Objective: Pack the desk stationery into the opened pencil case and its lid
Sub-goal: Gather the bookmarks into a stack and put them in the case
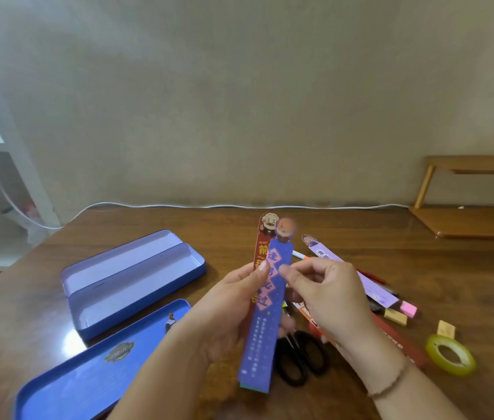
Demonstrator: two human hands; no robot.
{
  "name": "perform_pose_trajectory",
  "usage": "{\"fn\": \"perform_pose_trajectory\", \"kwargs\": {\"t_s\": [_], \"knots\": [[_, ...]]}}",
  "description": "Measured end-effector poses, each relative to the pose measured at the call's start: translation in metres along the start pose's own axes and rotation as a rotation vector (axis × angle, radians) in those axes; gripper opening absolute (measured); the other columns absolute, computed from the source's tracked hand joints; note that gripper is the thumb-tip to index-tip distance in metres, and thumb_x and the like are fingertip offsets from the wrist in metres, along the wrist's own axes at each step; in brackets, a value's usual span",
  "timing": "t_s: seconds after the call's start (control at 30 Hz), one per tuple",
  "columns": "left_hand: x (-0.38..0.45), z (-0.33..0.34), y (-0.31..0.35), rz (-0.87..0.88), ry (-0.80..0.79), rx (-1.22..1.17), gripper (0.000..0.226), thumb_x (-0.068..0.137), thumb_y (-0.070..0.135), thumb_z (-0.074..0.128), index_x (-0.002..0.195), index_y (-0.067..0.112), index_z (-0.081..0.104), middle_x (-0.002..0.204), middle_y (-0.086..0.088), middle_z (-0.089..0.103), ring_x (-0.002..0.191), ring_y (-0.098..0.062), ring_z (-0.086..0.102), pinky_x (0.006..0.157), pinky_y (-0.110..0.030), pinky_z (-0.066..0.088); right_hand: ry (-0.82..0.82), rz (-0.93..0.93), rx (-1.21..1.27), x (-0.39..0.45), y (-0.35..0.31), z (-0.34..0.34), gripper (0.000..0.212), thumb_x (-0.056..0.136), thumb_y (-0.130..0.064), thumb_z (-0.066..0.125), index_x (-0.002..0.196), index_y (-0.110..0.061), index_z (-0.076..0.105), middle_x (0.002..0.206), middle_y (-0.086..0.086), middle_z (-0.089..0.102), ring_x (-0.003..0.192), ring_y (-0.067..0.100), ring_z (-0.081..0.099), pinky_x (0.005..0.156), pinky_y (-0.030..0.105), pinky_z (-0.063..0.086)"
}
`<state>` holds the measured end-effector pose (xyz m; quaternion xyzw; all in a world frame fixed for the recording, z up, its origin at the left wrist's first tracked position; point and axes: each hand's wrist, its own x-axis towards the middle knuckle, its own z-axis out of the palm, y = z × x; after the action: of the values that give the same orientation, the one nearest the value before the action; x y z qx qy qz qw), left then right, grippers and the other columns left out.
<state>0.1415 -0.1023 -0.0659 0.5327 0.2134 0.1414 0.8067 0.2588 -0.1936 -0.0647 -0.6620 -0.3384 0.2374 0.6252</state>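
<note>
My left hand [224, 307] holds a stack of long paper bookmarks upright above the desk: a blue bookmark [265, 322] in front and a red bookmark [262, 247] behind it. My right hand [324, 292] pinches the blue bookmark's right edge with thumb and forefinger. The opened blue pencil case [136, 286] lies to the left, with nothing in its two trays. Its lid [88, 365] rests nearer me, at the lower left. Under my hands lie black scissors [303, 356].
On the right of the wooden desk [451, 268] lie a lilac bookmark [369, 283], pens, a pink eraser [408, 309], a beige eraser [395, 316], a small tan block [446, 329] and a yellow-green tape roll [450, 354]. A wooden shelf [475, 219] stands far right; a white cable [239, 206] runs along the wall.
</note>
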Motion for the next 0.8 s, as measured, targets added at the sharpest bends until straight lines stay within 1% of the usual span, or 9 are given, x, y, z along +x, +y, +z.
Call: {"fn": "perform_pose_trajectory", "kwargs": {"t_s": [0.07,0.13,0.2,0.3,0.4,0.53,0.63,0.73,0.8], "knots": [[0.002,-0.004,0.0,0.034,0.074,0.043,0.029,0.097,0.032,0.051,0.112,0.011,0.062,0.085,-0.013,0.071,0.05,-0.019,0.058,0.049,-0.027,0.051,0.021,-0.083,-0.14,0.0,0.001,-0.001,0.014,0.084,-0.026,0.073,0.076,-0.015,0.072,0.056,0.005,0.065,0.056,0.008,0.067,0.055,0.026,0.051],[0.005,-0.011,0.001,0.03,0.168,-0.008,0.029,0.1,0.03,0.049,0.115,0.011,0.065,0.075,-0.01,0.066,0.048,-0.015,0.052,0.046,-0.024,0.046,0.081,-0.119,-0.549,0.002,0.0,-0.011,0.021,0.084,-0.046,0.067,0.077,-0.026,0.068,0.056,-0.004,0.059,0.055,0.005,0.057,0.052,0.027,0.042],[0.007,-0.017,0.004,0.025,0.232,-0.12,0.031,0.101,0.03,0.047,0.115,0.01,0.067,0.066,-0.006,0.06,0.045,-0.012,0.047,0.042,-0.023,0.042,0.066,-0.026,-1.017,0.001,-0.005,-0.023,0.028,0.084,-0.059,0.058,0.083,-0.031,0.062,0.068,-0.013,0.057,0.067,0.007,0.054,0.052,0.025,0.038],[0.008,-0.022,0.006,0.015,0.254,-0.229,0.037,0.098,0.027,0.039,0.116,0.007,0.064,0.062,-0.005,0.053,0.041,-0.012,0.042,0.04,-0.022,0.036,-0.043,0.126,-1.222,-0.003,-0.009,-0.03,0.035,0.081,-0.065,0.056,0.09,-0.031,0.058,0.088,-0.012,0.06,0.082,0.009,0.055,0.057,0.025,0.04],[0.009,-0.024,0.004,-0.001,0.233,-0.264,0.04,0.094,0.024,0.037,0.118,0.004,0.063,0.065,-0.007,0.055,0.044,-0.014,0.043,0.045,-0.024,0.037,-0.096,0.181,-1.246,-0.002,-0.007,-0.03,0.04,0.079,-0.068,0.057,0.095,-0.031,0.058,0.095,-0.011,0.062,0.087,0.01,0.057,0.056,0.025,0.038],[0.009,-0.022,0.003,-0.029,0.244,-0.245,0.032,0.099,0.024,0.044,0.119,0.008,0.064,0.075,-0.01,0.064,0.055,-0.016,0.055,0.054,-0.03,0.047,-0.104,0.194,-1.22,0.0,-0.006,-0.03,0.036,0.08,-0.064,0.059,0.09,-0.03,0.061,0.089,-0.011,0.064,0.085,0.009,0.059,0.054,0.024,0.038],[0.007,-0.02,0.004,-0.023,0.262,-0.239,0.03,0.101,0.024,0.045,0.119,0.009,0.063,0.072,-0.01,0.063,0.057,-0.018,0.058,0.055,-0.032,0.05,-0.11,0.219,-1.146,0.005,-0.001,-0.036,0.029,0.08,-0.056,0.066,0.078,-0.027,0.065,0.079,-0.01,0.066,0.079,0.009,0.061,0.063,0.026,0.049],[0.005,-0.018,0.004,-0.022,0.283,-0.203,0.03,0.1,0.029,0.048,0.117,0.012,0.067,0.069,-0.008,0.061,0.056,-0.017,0.057,0.052,-0.032,0.05,-0.031,0.187,-0.869,0.013,-0.002,-0.055,0.028,0.079,-0.04,0.076,0.063,-0.019,0.067,0.055,-0.01,0.064,0.057,0.008,0.059,0.058,0.028,0.05],[0.004,-0.013,0.004,0.005,0.285,-0.147,0.03,0.1,0.032,0.049,0.116,0.015,0.067,0.074,-0.009,0.066,0.059,-0.019,0.061,0.053,-0.032,0.052,0.017,0.159,-0.522,0.012,-0.012,-0.063,0.021,0.082,-0.032,0.074,0.07,-0.016,0.069,0.056,-0.008,0.069,0.052,0.011,0.065,0.054,0.026,0.047]]}}
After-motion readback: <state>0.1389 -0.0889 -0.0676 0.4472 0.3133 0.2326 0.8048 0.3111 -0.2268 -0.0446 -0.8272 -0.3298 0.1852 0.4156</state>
